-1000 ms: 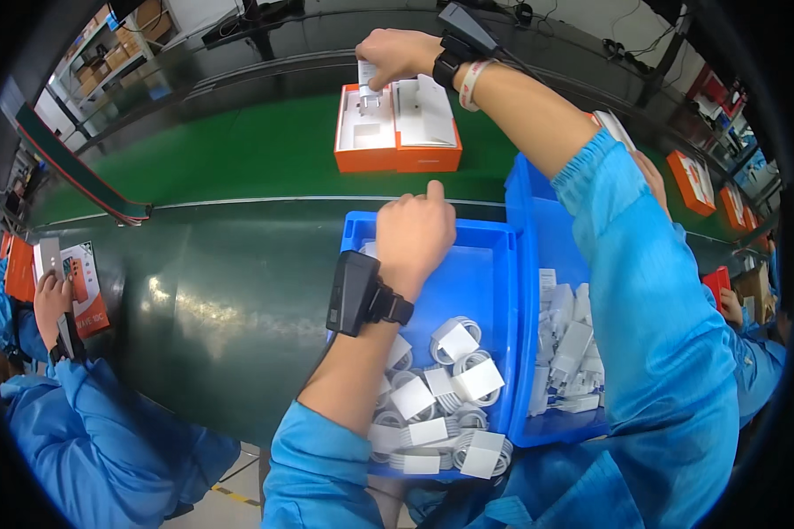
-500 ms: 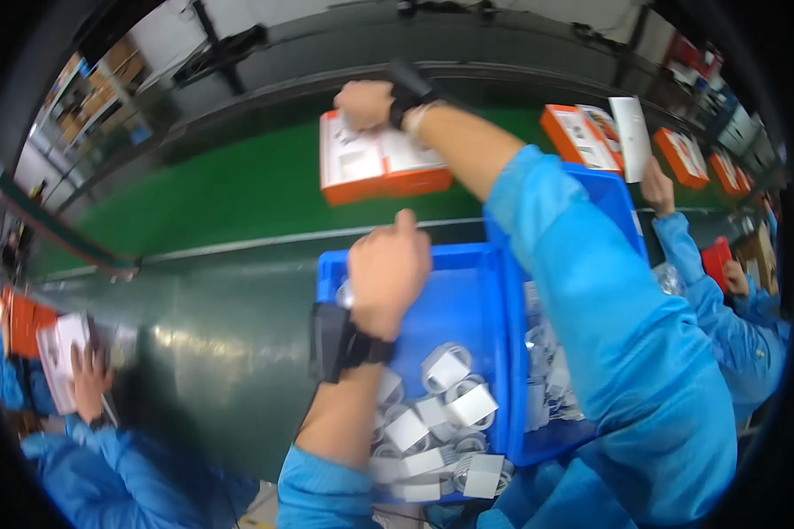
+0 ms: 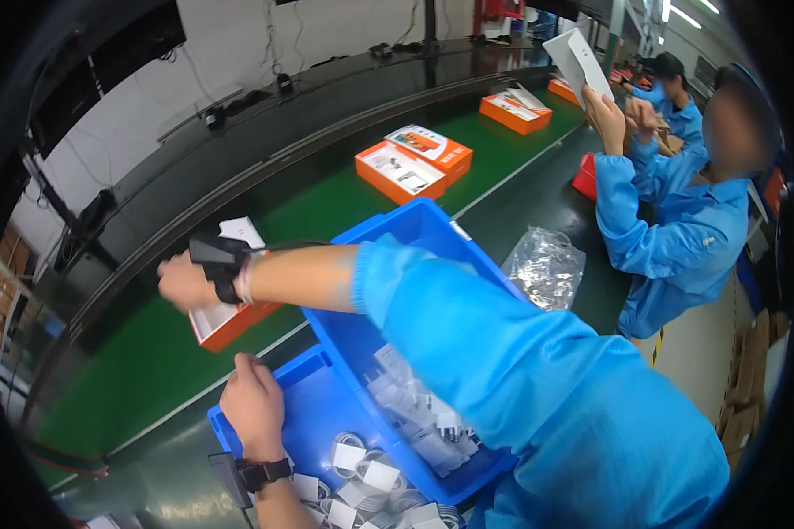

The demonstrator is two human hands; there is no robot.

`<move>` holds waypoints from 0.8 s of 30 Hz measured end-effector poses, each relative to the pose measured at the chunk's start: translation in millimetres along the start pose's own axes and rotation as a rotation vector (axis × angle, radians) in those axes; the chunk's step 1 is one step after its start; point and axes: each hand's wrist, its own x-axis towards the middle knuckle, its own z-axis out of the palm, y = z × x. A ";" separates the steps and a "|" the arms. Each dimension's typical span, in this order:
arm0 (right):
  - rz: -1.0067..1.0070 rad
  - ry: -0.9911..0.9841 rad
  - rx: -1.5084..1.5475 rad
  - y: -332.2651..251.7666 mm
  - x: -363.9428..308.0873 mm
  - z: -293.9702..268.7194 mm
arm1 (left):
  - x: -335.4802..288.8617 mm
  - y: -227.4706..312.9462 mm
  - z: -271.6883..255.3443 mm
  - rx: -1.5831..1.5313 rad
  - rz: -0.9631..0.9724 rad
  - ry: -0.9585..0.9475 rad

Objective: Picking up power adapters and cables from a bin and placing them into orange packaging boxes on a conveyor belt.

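Note:
My right hand (image 3: 188, 280) reaches across to an open orange-and-white box (image 3: 225, 330) on the green belt (image 3: 119, 366). Its fingers bend down over the box's left end, slightly blurred, and whatever they hold is hidden. My left hand (image 3: 253, 407) hovers over the near-left blue bin (image 3: 304, 383), fingers curled in; I cannot see what is inside them. That bin contains several coiled white cables (image 3: 381, 474) with white paper wraps. A second blue bin (image 3: 423, 220), partly under my right arm, contains several white plug adapters (image 3: 415, 397) in clear wrapping.
More open orange boxes (image 3: 415, 167) stand farther along the belt. A clear plastic bag (image 3: 547, 269) lies right of the bins. A co-worker (image 3: 670, 238) in blue holds up a white box part (image 3: 578, 63); another person (image 3: 679, 106) works beyond.
The view has swung to the right, bringing co-workers and more boxes into sight. My right hand stays at the box's left end; my left hand remains over the near bin.

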 end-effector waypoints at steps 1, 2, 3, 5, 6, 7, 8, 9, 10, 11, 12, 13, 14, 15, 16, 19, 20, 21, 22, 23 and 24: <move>0.149 -0.111 0.165 -24.7 -6.4 -23.1 | 0.7 -1.2 2.5 -0.038 -0.012 0.011; -0.014 -0.109 0.436 -50.8 -26.7 -55.5 | -1.4 -6.0 2.6 -0.076 -0.035 0.025; -0.164 -0.022 0.574 -73.6 -50.3 -78.8 | 2.2 -6.3 -0.5 -0.012 -0.021 -0.039; -0.029 -0.170 0.731 -129.7 -111.8 -147.2 | -4.4 -27.0 6.3 -0.061 -0.112 -0.057; -0.044 -0.255 0.731 -151.4 -134.1 -158.5 | -0.6 -20.2 7.3 -0.090 -0.208 -0.083; -0.059 -0.319 0.700 -159.6 -150.7 -154.6 | -0.3 -6.6 -3.0 -0.096 -0.084 0.047; -0.057 -0.376 0.671 -169.2 -162.6 -146.7 | -0.7 -12.7 -2.9 -0.132 -0.020 0.067; -0.057 -0.425 0.630 -180.0 -168.7 -134.8 | 1.0 -17.7 0.8 -0.132 -0.031 0.057; -0.047 -0.452 0.595 -183.4 -173.2 -121.8 | 2.9 -25.4 4.0 -0.174 0.010 0.045; -0.054 -0.474 0.570 -186.1 -173.3 -107.2 | 2.2 -8.5 -14.2 -0.091 -0.065 -0.072; -0.061 -0.488 0.553 -184.6 -171.9 -100.7 | 1.6 6.4 -31.9 0.002 -0.142 -0.190; -0.057 -0.499 0.536 -181.8 -177.1 -94.8 | 2.4 6.1 -29.6 -0.002 -0.127 -0.193; -0.065 -0.505 0.524 -178.6 -177.9 -92.3 | -0.8 -2.0 -26.9 -0.024 -0.099 -0.142; -0.063 -0.510 0.510 -175.7 -180.3 -90.5 | 0.1 -1.7 -27.2 -0.044 -0.065 -0.094; -0.067 -0.507 0.495 -170.6 -177.7 -86.4 | 2.2 -0.5 -28.3 -0.044 -0.050 -0.096; -0.082 -0.515 0.475 -164.1 -177.2 -77.6 | 3.2 1.4 -30.3 -0.034 -0.015 -0.097; -0.088 -0.517 0.475 -164.5 -176.3 -74.2 | 2.7 2.0 -30.6 -0.032 -0.013 -0.107; -0.097 -0.520 0.473 -163.0 -176.0 -70.4 | 2.5 2.8 -31.2 -0.024 -0.043 -0.122; -0.111 -0.525 0.474 -163.5 -174.8 -66.6 | 2.1 3.3 -32.8 -0.013 -0.076 -0.135; -0.142 -0.530 0.479 -167.5 -171.6 -62.6 | -2.0 3.1 -38.7 -0.005 -0.110 -0.156; -0.176 -0.532 0.478 -170.9 -170.4 -58.3 | -1.9 -6.8 -31.2 0.010 -0.133 -0.157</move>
